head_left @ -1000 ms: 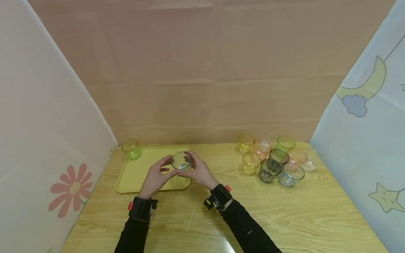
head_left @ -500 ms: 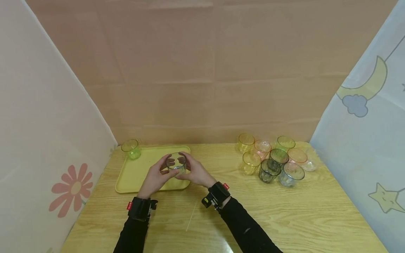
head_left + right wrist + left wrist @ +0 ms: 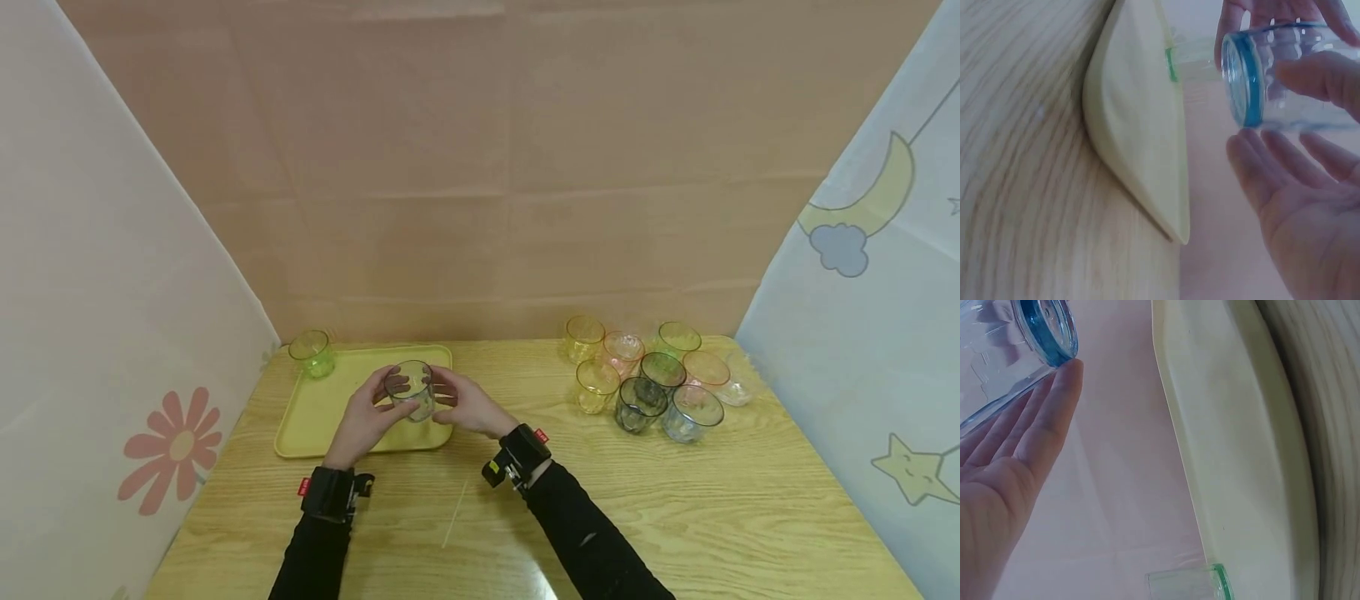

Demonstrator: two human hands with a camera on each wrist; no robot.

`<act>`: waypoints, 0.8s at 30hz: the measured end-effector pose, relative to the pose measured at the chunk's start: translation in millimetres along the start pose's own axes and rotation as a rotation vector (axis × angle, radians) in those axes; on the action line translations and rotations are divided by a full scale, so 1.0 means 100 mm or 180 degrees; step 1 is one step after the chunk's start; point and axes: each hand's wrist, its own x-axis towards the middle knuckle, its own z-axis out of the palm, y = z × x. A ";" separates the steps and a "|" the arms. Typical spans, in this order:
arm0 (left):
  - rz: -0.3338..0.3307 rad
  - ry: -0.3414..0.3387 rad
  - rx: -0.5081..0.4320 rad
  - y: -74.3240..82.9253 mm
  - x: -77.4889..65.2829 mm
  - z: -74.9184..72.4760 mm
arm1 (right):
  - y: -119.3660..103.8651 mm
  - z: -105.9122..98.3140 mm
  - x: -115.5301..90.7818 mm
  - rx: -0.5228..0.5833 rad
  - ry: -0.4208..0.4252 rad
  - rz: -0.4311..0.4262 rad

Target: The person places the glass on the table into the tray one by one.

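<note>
A clear glass tumbler (image 3: pixel 409 392) with a bluish base is held up above the yellow tray. My left hand (image 3: pixel 367 417) grips it, thumb across the near side and fingers behind. In the left wrist view the left fingers (image 3: pixel 1054 415) lie along the tumbler's wall. On the other side is my right hand (image 3: pixel 468 406), its fingers extended and close to the wall; contact is hard to tell. The right wrist view has the tumbler's blue base (image 3: pixel 1244 81) facing the tray, with the right hand (image 3: pixel 1297 194) alongside. A green tumbler (image 3: pixel 311 357) stands at the tray's far left corner.
The yellow tray (image 3: pixel 318 421) lies on the wooden table (image 3: pixel 600 500) at the left. Several tumblers, such as a yellow one (image 3: pixel 596 387) and a dark grey one (image 3: pixel 640 407), cluster at the right. A brown backdrop (image 3: pixel 465 208) rises behind.
The tumbler has shifted left, further over the tray, with the left hand. The right hand's fingers have loosened and drawn a little away to the right.
</note>
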 end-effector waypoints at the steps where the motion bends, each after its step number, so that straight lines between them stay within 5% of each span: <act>1: -0.0036 0.0048 -0.0035 -0.05 0.01 -0.01 | 0.02 -0.01 0.00 -0.0061 0.0073 0.0065; 5: -0.0082 0.0194 0.0009 -0.13 0.03 -0.07 | 0.09 -0.04 -0.02 -0.0502 0.0497 0.0390; 8: -0.0006 0.0240 0.0103 -0.03 0.01 -0.12 | 0.15 -0.05 -0.03 -0.0834 0.0741 0.0623; 15: -0.0309 0.0241 0.0123 0.94 -0.10 -0.21 | 0.25 -0.01 -0.04 -0.1239 0.0843 0.1007; 18: -0.0443 0.0234 0.0151 1.14 -0.11 -0.23 | 0.25 0.00 -0.02 -0.1373 0.0778 0.1081; 20: -0.0559 0.0234 0.0125 1.20 -0.12 -0.24 | 0.25 0.02 0.00 -0.1432 0.0699 0.1118; 24: -0.0616 0.0311 0.0165 1.02 -0.11 -0.28 | 0.25 0.05 0.02 -0.1499 0.0537 0.1197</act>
